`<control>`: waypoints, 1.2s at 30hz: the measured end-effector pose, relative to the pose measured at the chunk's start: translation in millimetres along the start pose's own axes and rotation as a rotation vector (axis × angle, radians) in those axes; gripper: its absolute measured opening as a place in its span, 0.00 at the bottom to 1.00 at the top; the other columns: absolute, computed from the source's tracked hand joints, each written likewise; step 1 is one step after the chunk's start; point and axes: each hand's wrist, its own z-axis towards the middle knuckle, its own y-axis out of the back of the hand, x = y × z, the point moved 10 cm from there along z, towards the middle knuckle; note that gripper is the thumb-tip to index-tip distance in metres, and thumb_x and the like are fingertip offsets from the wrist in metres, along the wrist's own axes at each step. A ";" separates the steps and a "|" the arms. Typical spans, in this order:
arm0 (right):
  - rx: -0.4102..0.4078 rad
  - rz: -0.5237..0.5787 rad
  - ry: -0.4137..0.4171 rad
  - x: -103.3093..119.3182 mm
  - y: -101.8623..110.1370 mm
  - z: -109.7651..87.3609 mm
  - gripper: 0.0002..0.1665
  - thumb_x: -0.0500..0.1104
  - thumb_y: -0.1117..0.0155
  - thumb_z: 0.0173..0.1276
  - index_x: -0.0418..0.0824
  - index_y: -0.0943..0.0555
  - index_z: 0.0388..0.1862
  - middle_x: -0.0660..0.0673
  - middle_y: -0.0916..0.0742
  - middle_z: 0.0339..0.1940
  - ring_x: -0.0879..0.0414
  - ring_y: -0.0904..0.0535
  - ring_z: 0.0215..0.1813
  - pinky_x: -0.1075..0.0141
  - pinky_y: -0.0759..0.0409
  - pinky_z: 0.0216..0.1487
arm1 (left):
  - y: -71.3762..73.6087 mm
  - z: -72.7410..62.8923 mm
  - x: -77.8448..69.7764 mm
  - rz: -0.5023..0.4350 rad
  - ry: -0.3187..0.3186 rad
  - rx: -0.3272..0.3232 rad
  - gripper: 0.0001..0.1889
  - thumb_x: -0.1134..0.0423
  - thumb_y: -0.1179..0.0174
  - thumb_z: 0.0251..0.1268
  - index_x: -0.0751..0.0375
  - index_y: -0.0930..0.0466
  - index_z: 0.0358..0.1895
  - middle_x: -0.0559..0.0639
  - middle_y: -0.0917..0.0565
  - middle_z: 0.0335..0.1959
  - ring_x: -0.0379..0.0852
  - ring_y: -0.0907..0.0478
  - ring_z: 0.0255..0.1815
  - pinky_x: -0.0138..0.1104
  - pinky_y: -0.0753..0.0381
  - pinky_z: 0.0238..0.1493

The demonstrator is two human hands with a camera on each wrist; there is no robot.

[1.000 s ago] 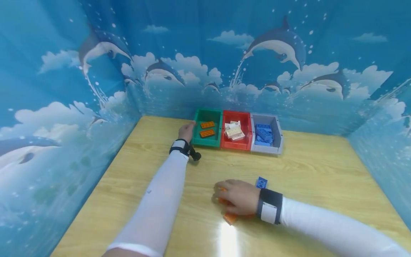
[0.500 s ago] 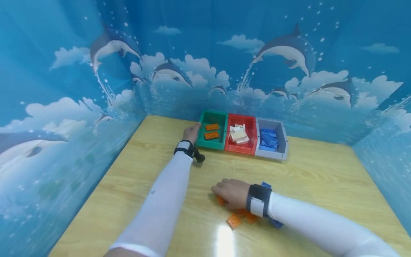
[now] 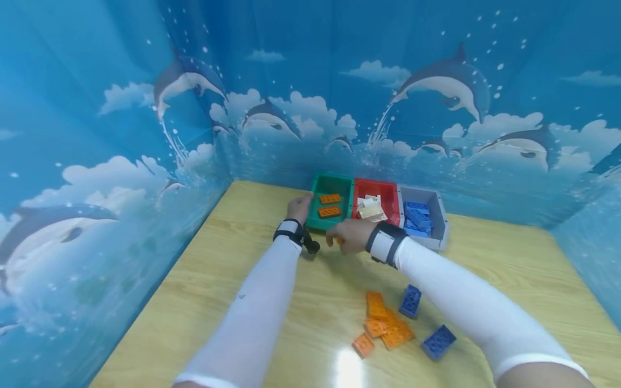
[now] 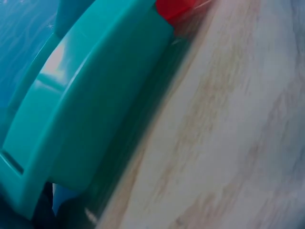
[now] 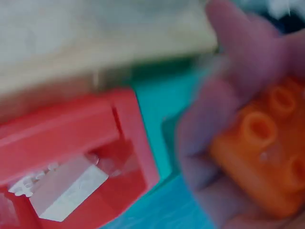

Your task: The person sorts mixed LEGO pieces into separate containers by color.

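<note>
Already in the green bin [image 3: 335, 184]: two orange bricks [image 3: 330, 212], one behind the other, near but apart.
Red bin [image 3: 392, 200]: touching the green bin on its right; holds a heap of white bricks [image 3: 371, 210].
Grey bin [image 3: 439, 218]: farther right of the green bin, beyond the red one; holds a heap of blue bricks [image 3: 418, 221].
Right hand [image 3: 355, 235]: by the green bin's front right corner, fingers curled round a held orange brick [image 5: 267, 152], clamped on it; this brick is not yet among those inside.
Left hand [image 3: 299, 209]: at the green bin's left rim, seemingly touching it; whether the fingers grip or merely rest there, I cannot tell.
Loose orange bricks [image 3: 399, 335]: on the table [image 3: 218, 269], well in front of the green bin and to its right, some overlapping; at least four, exact count unclear.
Loose blue bricks [image 3: 439, 343]: two, also in front of the green bin, farther right than the orange ones.
Progress by colour, judged from this layout: white looks finished, since none shows outside its bin; blue seems mostly placed, with two left; orange appears furthest behind, two in, one in hand, the pile remaining.
</note>
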 end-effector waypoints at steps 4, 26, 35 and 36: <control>-0.113 0.018 -0.053 -26.0 26.9 26.3 0.20 0.46 0.49 0.75 0.42 0.19 0.59 0.43 0.14 0.53 0.50 0.18 0.50 0.54 0.21 0.56 | -1.0 0.1 -0.2 0.012 0.002 -0.001 0.31 0.34 0.53 0.70 0.56 0.20 0.58 0.54 0.22 0.51 0.53 0.26 0.53 0.47 0.27 0.58; -0.448 -0.361 -0.186 -44.4 14.7 67.1 0.29 0.51 0.49 0.79 0.48 0.35 0.76 0.43 0.28 0.73 0.43 0.38 0.76 0.44 0.54 0.78 | -0.9 -3.4 3.8 0.057 0.027 -0.017 0.37 0.32 0.55 0.70 0.58 0.29 0.68 0.58 0.28 0.69 0.58 0.31 0.69 0.51 0.34 0.69; -0.562 -0.376 -0.056 -21.5 18.1 17.9 0.24 0.45 0.38 0.72 0.43 0.24 0.65 0.40 0.19 0.61 0.43 0.25 0.63 0.51 0.28 0.67 | 2.0 2.0 -1.6 0.077 -0.045 -0.049 0.32 0.34 0.54 0.71 0.60 0.19 0.51 0.55 0.20 0.47 0.52 0.24 0.47 0.45 0.25 0.51; -0.565 -0.379 -0.056 -19.5 15.2 6.7 0.21 0.46 0.36 0.71 0.44 0.22 0.61 0.41 0.16 0.55 0.44 0.22 0.57 0.52 0.24 0.61 | 1.3 2.1 -1.4 0.075 -0.042 -0.042 0.31 0.34 0.54 0.71 0.60 0.20 0.47 0.54 0.21 0.41 0.51 0.26 0.42 0.43 0.26 0.46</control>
